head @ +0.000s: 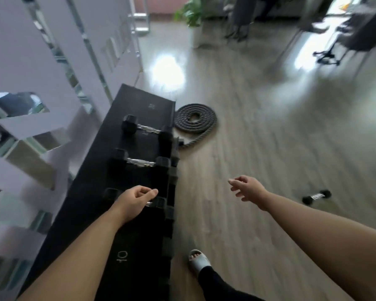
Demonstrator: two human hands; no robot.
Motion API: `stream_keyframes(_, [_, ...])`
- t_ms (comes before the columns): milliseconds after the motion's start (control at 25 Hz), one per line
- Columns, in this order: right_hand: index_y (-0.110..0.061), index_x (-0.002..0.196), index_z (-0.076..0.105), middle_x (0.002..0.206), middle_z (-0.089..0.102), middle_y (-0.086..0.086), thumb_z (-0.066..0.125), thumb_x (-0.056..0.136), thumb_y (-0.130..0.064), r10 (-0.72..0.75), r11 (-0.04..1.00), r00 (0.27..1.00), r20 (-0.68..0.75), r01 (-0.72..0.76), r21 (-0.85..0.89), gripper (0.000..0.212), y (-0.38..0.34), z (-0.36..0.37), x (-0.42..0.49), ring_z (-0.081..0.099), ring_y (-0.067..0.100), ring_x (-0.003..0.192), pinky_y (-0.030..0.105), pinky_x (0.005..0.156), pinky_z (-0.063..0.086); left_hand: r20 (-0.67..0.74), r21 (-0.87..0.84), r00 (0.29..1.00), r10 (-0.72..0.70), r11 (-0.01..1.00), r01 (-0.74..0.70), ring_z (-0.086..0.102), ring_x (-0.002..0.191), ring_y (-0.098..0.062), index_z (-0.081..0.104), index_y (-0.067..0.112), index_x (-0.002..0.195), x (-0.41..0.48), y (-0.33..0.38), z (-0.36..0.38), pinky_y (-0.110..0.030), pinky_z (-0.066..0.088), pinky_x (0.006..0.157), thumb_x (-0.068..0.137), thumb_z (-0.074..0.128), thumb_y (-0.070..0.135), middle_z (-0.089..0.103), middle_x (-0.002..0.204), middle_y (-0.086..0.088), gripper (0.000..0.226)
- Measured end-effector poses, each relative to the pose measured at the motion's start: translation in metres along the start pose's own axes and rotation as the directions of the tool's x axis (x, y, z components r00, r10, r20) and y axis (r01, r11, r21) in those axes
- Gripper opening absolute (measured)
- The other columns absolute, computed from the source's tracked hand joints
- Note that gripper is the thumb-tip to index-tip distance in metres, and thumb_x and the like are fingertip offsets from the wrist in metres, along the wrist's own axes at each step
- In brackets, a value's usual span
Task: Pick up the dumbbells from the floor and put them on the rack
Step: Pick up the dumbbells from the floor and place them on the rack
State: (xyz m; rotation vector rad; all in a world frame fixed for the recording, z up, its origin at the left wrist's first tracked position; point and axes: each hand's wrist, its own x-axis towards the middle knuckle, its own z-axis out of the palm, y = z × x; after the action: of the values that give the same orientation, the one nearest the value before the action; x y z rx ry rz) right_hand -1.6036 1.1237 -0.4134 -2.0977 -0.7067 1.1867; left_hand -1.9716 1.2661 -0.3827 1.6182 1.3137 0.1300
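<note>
Hands hanging by the rack

Left hand is curling loosely, holding nothing, over the rack's nearest dumbbell; two more are lying farther along it. Right hand is spreading wide, empty. One dumbbell is lying on the floor right of the rack.

The place looks like a small gym corner inside an office. A black dumbbell rack holding 3 hex dumbbells stands along a frosted glass partition, with a coiled battle rope on the wood-look floor beside it. Farther back are blurred wheeled chairs and a potted plant.
</note>
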Motion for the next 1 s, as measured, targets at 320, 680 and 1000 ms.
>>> stream_keyframes(320, [-0.008, 0.111, 0.069, 0.094, 0.069, 0.004, 0.068, 0.096, -0.040, 0.285, 0.948, 0.916, -0.282, -0.225, 0.226, 0.035, 0.181, -0.151, -0.166, 0.055, 0.022, 0.075, 0.029, 0.061, 0.038, 0.255, 0.071, 0.950, 0.179, 0.977, -0.203, 0.070, 0.084, -0.016, 0.076, 0.024, 0.098, -0.036, 0.088, 0.180, -0.033, 0.054, 0.078, 0.067, 0.073, 0.070, 0.077, 0.094, 0.000, 0.055])
stream_keyframes(680, [-0.010, 0.108, 0.066, 0.097, 0.065, 0.007, 0.067, 0.098, -0.035, 0.371, 0.863, 0.808, -0.459, -0.118, 0.491, 0.027, 0.286, -0.327, -0.261, 0.051, 0.019, 0.066, 0.027, 0.053, 0.033, 0.478, 0.153, 0.816, 0.323, 0.885, -0.440, 0.074, 0.094, -0.019, 0.076, 0.027, 0.097, -0.052, 0.283, 0.382, -0.042, 0.057, 0.094, 0.070, 0.071, 0.067, 0.079, 0.096, 0.002, 0.049])
stream_keyframes(1000, [-0.014, 0.104, 0.064, 0.088, 0.062, 0.001, 0.069, 0.096, -0.035, 0.241, 0.906, 0.848, -0.471, -0.024, 0.422, 0.022, 0.315, -0.533, -0.224, 0.049, 0.015, 0.058, 0.025, 0.049, 0.028, 0.499, 0.186, 0.786, 0.365, 0.841, -0.509, 0.073, 0.094, -0.019, 0.074, 0.024, 0.106, -0.057, 0.440, 0.562, -0.034, 0.057, 0.085, 0.090, 0.073, 0.052, 0.078, 0.102, 0.001, 0.032])
